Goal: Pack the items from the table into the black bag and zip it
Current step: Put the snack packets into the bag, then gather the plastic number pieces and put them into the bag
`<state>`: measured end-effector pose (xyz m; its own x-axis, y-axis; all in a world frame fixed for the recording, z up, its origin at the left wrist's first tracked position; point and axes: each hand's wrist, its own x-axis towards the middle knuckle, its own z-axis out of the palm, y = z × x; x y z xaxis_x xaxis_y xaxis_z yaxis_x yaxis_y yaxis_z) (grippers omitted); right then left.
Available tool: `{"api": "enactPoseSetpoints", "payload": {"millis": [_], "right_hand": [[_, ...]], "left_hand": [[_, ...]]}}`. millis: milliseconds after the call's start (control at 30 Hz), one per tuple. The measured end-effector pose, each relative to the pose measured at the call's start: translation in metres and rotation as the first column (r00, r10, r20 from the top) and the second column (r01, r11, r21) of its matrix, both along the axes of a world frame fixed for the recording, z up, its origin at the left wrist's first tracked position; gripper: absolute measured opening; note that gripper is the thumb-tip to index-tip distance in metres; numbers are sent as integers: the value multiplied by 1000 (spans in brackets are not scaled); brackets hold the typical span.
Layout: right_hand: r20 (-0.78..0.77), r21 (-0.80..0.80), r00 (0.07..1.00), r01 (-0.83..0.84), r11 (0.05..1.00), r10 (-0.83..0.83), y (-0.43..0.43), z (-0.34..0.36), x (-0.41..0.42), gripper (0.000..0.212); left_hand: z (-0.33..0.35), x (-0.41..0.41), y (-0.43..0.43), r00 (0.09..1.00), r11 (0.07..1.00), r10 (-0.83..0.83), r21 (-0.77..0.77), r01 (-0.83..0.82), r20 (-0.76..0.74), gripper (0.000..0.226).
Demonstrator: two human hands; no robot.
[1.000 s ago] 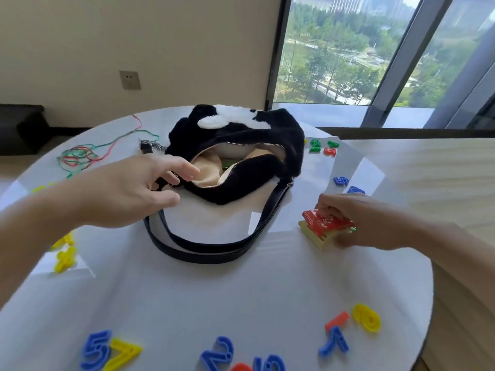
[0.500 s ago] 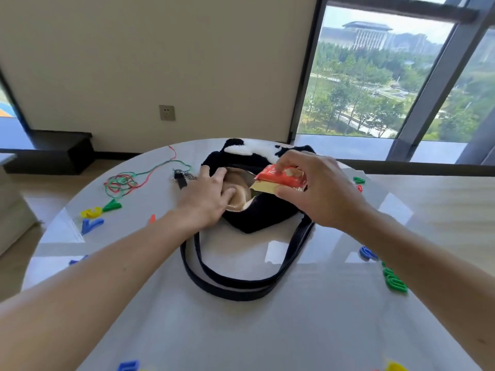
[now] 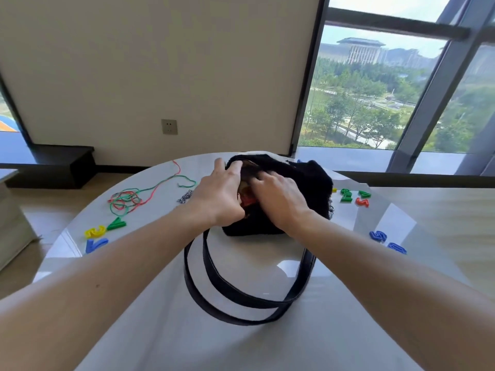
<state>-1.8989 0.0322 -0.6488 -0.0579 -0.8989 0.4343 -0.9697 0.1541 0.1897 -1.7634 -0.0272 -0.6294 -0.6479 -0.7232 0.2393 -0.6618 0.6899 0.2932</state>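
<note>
The black fuzzy bag (image 3: 308, 183) lies at the far middle of the round white table (image 3: 267, 344), its mouth open toward me and its strap (image 3: 241, 301) looped forward. My left hand (image 3: 218, 195) grips the left rim of the mouth and holds it open. My right hand (image 3: 280, 195) reaches into the opening with its fingers over the red packet (image 3: 247, 198), which shows partly inside between my two hands. The right thumb is hidden.
Coloured strings (image 3: 131, 196) and a small metal chain (image 3: 186, 195) lie left of the bag. Plastic numbers are scattered about: yellow, green and blue ones (image 3: 104, 228) at left, green and red ones (image 3: 353, 195) and blue ones (image 3: 385, 241) at right.
My right hand picked the red packet up from the table's right side and carried it into the bag's mouth. My left hand moved onto the rim, and the bag now sits more upright.
</note>
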Motion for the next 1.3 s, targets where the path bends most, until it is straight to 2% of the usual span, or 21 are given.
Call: {"api": "enactPoseSetpoints", "payload": {"millis": [67, 133, 200, 233, 300, 333, 400, 467, 633, 733, 833, 900, 1000, 1067, 1133, 1200, 1300], "right_hand": [[-118, 85, 993, -22, 996, 32, 1, -6, 2, 27], [-135, 177, 989, -27, 984, 51, 6, -11, 3, 22], [4, 235, 999, -34, 971, 34, 12, -11, 1, 18], [102, 234, 995, -29, 972, 5, 13, -10, -2, 26], [255, 137, 967, -28, 990, -8, 14, -8, -8, 36], [268, 66, 963, -32, 997, 13, 13, -7, -9, 31], [198, -7, 980, -26, 1000, 27, 10, -8, -8, 15], [166, 17, 986, -10, 1000, 7, 8, -12, -7, 6], [226, 157, 974, -31, 987, -5, 5, -7, -3, 8], [296, 248, 955, -71, 966, -6, 16, 13, 2, 16], [389, 181, 919, -141, 973, 61, 47, 33, 5, 18], [463, 128, 879, -197, 972, 117, 78, 38, 7, 16], [587, 110, 797, -248, 963, 138, 131, 33, 15, 18], [632, 203, 771, -268, 942, 83, 164, 27, 27, 25], [581, 398, 812, -231, 888, -50, 193, 20, 41, 42], [450, 558, 881, -145, 817, -150, 216, 15, 56, 62], [368, 651, 911, -109, 751, -188, 241, 7, 85, 76]], "left_hand": [[2, 1, 2, 1000, 1000, -13, 8, 13, -5, 72], [1, 2, 4, 1000, 1000, -16, 27, 16, 4, 74], [-2, 4, 5, 1000, 999, -22, 47, 21, 22, 78], [-4, 5, 5, 999, 998, -25, 62, 24, 26, 81], [-7, 7, 4, 999, 995, -43, 88, 41, 24, 88], [-8, 8, 4, 998, 994, -54, 93, 52, 19, 91], [-9, 9, 3, 997, 993, -71, 91, 71, -2, 94], [-10, 11, 2, 996, 992, -86, 88, 87, -19, 93], [-12, 17, -2, 990, 985, -137, 109, 135, 10, 91], [-10, 24, 0, 975, 974, -185, 155, 165, 125, 81], [0, 44, 11, 950, 977, -202, 115, 179, 237, 74], [3, 64, 26, 957, 976, -217, 53, 210, 192, 68], [2, 94, 63, 922, 930, -368, 61, 364, 123, 67], [-4, 109, 94, 858, 867, -494, 157, 474, 139, 66], [-16, 117, 118, 797, 818, -567, 251, 517, 206, 65], [-24, 121, 133, 762, 813, -582, 234, 534, 283, 61], [-32, 121, 153, 750, 807, -590, 179, 563, 301, 52]]}}
